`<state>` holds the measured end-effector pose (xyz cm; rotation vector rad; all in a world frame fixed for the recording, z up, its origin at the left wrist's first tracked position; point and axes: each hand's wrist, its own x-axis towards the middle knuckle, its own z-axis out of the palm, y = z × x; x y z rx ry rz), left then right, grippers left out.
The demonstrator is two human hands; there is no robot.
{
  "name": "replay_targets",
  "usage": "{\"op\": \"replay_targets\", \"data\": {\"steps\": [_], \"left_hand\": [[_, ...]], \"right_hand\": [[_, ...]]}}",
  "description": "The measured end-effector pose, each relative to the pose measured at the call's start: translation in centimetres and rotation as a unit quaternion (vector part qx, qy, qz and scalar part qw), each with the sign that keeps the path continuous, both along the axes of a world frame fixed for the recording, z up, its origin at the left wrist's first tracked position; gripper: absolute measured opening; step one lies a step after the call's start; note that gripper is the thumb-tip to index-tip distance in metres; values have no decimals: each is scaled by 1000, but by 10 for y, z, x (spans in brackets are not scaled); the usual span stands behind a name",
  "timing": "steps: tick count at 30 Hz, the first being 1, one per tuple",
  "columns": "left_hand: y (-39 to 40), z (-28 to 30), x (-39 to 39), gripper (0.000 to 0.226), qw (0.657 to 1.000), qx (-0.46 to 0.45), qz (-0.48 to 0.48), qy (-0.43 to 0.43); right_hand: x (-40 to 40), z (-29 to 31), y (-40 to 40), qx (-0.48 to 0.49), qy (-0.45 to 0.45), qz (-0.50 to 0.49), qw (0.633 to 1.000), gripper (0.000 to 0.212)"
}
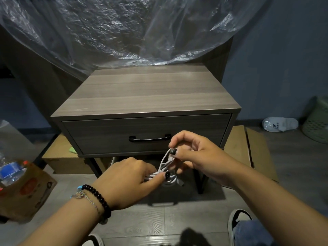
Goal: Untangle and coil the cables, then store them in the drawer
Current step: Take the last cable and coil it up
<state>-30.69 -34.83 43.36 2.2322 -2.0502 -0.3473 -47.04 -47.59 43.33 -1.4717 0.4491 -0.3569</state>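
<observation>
Lower centre of frame: white cable (pixel 164 172) bunched in several loops, held between both hands, below and in front of the drawer front.
Left hand (pixel 124 181): lower centre-left; fingers curled round the lower end of the bundle, thumb with dark nail pressed against the strands — grasping the cable.
Right hand (pixel 197 155): centre-right, slightly higher; thumb and forefinger pinching the upper end of the loops, remaining fingers curled beneath.
Cable end: one connector hanging free just below the bundle; type too small to tell.
Drawer (pixel 147 135): centre of frame, closed, flush in the cabinet, black handle (pixel 150 138) just left of the right hand.
Nightstand (pixel 147 91): grey wood-grain top, dark legs, standing on a grey plank floor.
Left wrist: black bead bracelet (pixel 97 197) beside a thin chain bracelet.
Upper frame: clear plastic sheet (pixel 124 29) draped behind the nightstand.
Lower left: cardboard box (pixel 30 190) holding a plastic bottle (pixel 8 171) with a blue label.
Right edge: white shoe (pixel 279 124) on the floor, green basket (pixel 317 121) just beside it.
Bottom edge — toe of a shoe and a denim-clad leg, lower right.
</observation>
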Motion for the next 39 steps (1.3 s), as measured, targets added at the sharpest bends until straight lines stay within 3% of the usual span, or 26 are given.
{"op": "replay_targets", "data": {"steps": [4,16,24,28,31,36,39], "left_hand": [[3,1,2,54,1000,-1,6,2],[0,3,4,56,1000,-16,3,-7],[-1,-1,5,58,1000,-2,8,7],[-2,-3,6,58,1000,9,6,-12],[-3,-4,7,58,1000,7,6,-22],[-4,-10,7,54,999,0,-1,-51],[-6,-18,5,55,999,14,-22,-48]], "right_hand": [[0,0,1,-8,-20,25,999,12],[2,-2,9,-14,-51,-27,998,15],[2,-1,10,2,-9,3,1000,51],[0,0,7,33,5,1,999,36],[-3,-1,5,-54,32,-13,998,18],[0,-6,7,-142,100,-60,983,11],[1,-9,9,-316,156,-80,932,11]]}}
